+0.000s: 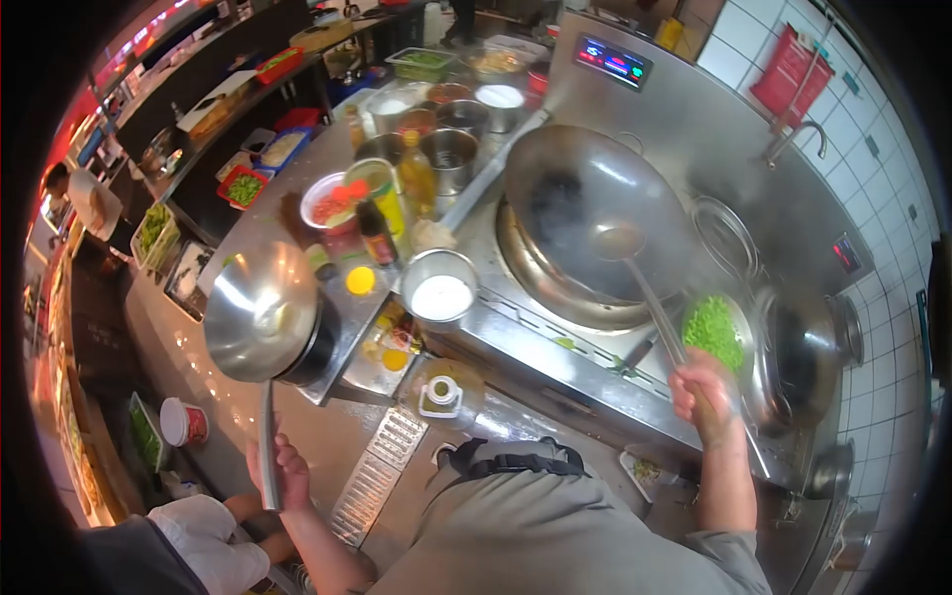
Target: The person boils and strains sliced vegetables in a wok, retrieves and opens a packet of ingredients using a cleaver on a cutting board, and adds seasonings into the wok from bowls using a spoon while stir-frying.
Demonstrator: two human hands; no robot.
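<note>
My left hand (288, 474) is closed around the handle of a wide, shiny steel pan (238, 317), whose bowl is tilted over a dark pot (309, 347) at the counter's edge. In my right hand (702, 389) is the long handle of a ladle (654, 307). The ladle's round bowl lies inside a big dark wok (555, 198), which sits tilted on the stove ring with haze above it. Just beyond my right hand is a bowl of chopped greens (714, 332). Whatever the wok holds is hard to make out.
Sauce bottles (375, 233), a pot of white contents (443, 293) and steel containers (451, 159) crowd the counter. A second wok (803, 362) stands at right, below a tap (811, 139). A person in pale shorts (213, 540) is close at lower left; another person (84, 198) is farther back.
</note>
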